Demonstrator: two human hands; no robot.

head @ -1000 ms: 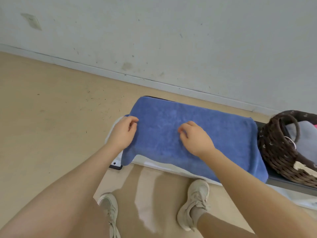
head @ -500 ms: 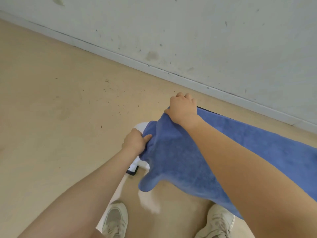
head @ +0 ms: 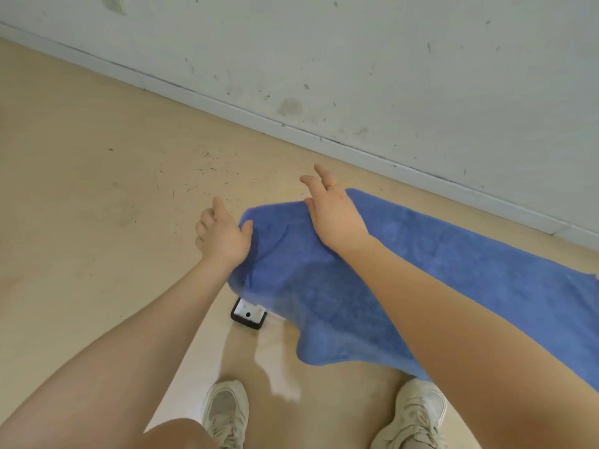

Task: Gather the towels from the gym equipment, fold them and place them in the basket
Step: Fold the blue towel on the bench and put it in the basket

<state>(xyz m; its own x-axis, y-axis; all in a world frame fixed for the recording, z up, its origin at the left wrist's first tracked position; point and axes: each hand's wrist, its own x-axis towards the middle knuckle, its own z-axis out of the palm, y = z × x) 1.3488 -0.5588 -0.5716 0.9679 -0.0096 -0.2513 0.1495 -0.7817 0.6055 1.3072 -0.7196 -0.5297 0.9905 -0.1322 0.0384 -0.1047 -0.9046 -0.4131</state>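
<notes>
A blue towel lies spread along the desk, which it covers almost wholly; only a white and black corner of the desk shows under its near left edge. The left hand is at the towel's left end, fingers loosely spread, thumb touching the cloth. The right hand rests flat on the far left corner, fingers straight and apart. Two pale shoes stand on the tan floor.
</notes>
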